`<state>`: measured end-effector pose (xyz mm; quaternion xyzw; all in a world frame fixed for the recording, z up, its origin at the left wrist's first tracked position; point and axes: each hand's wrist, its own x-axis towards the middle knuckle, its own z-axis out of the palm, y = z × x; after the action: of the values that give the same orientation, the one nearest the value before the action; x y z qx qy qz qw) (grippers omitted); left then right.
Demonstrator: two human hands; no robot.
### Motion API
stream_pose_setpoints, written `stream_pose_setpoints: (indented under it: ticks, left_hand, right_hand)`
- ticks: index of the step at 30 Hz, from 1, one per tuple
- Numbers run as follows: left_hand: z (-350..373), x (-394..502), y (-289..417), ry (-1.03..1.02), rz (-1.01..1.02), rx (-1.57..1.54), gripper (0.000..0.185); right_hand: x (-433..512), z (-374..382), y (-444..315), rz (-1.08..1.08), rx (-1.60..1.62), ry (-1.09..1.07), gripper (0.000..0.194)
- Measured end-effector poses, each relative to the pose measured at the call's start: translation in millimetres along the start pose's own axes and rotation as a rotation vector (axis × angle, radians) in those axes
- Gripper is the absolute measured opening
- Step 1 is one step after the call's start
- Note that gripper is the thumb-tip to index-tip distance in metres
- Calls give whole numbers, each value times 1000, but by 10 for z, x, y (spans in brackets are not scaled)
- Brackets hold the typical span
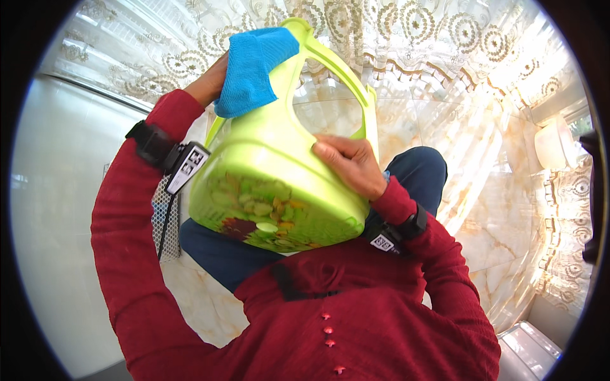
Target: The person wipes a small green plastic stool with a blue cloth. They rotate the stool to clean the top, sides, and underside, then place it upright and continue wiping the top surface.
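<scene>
A lime-green plastic stool (257, 138) is tipped on its side over my lap, its printed top (267, 209) towards me and its legs pointing away. My left hand (214, 78) is partly hidden behind a blue cloth (252, 71), which it holds against the outer side of a leg. The cloth drapes over that leg near its foot. With my right hand (352, 164) I grip the stool's side by the edge of the arched opening, thumb on the outer face.
Lace curtains (414, 28) hang to the marble-patterned floor (495, 228) ahead. A glossy white panel (57, 214) stands at left, near a mesh-patterned thing (174, 228). At right is a whitish container (553, 143). Strapped devices sit on both my forearms; a cable hangs from the left one.
</scene>
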<state>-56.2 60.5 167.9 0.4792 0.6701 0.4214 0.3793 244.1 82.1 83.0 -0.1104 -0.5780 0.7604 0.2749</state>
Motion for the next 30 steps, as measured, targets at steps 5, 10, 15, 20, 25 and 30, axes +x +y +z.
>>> stream_pose_setpoints:
  ticks: [5, 10, 15, 20, 25, 30]
  left_hand:
    - [-125, 513, -174, -34, -63, 253, 49]
    - [-137, 819, -180, -104, -85, 470, 47]
    - [3, 1084, -90, -216, -89, 677, 45]
    - [170, 1218, -50, -331, -67, 863, 43]
    - [421, 1110, -10, -453, -34, 1042, 41]
    - [603, 618, 219, -512, 66, 1071, 40]
  right_hand:
    - [-81, -20, 100, -18, -160, -53, 30]
    - [-114, -56, 128, -221, -193, -47, 29]
    - [-121, -94, 126, -284, -234, -77, 30]
    - [-140, -129, 131, -261, -236, -73, 32]
    - [-139, -158, 151, -139, -224, -64, 34]
    - [-118, -150, 134, -22, -194, -60, 34]
